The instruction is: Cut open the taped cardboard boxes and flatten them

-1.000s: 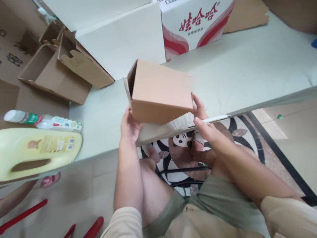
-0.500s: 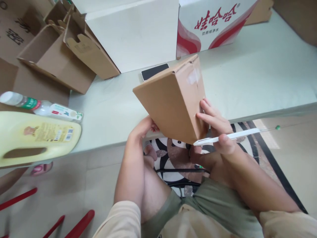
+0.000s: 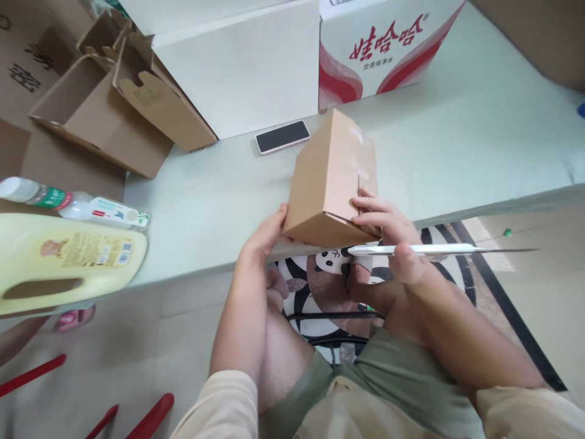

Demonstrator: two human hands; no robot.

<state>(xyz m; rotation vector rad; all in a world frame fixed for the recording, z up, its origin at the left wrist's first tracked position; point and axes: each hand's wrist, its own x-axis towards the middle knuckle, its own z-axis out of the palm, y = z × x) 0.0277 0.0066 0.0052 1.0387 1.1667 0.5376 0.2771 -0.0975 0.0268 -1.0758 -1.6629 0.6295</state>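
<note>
A brown cardboard box is tilted at the front edge of the table, with clear tape along its right-hand face. My left hand grips the lower left of the box, part of its fingers hidden behind it. In my right hand a white-handled knife is held by the thumb and palm, its thin blade pointing right, away from the box. The fingertips of that same hand rest on the taped face near a slightly gaping lower edge.
A phone lies behind the box. White cartons and a red-and-white carton line the back. On the left are open cardboard boxes, a clear bottle and a yellow jug. Red bars show below.
The box has turned and tilted, showing more of its taped face and uncovering the phone. My left hand has shifted up its side. The knife has swung nearly level.
</note>
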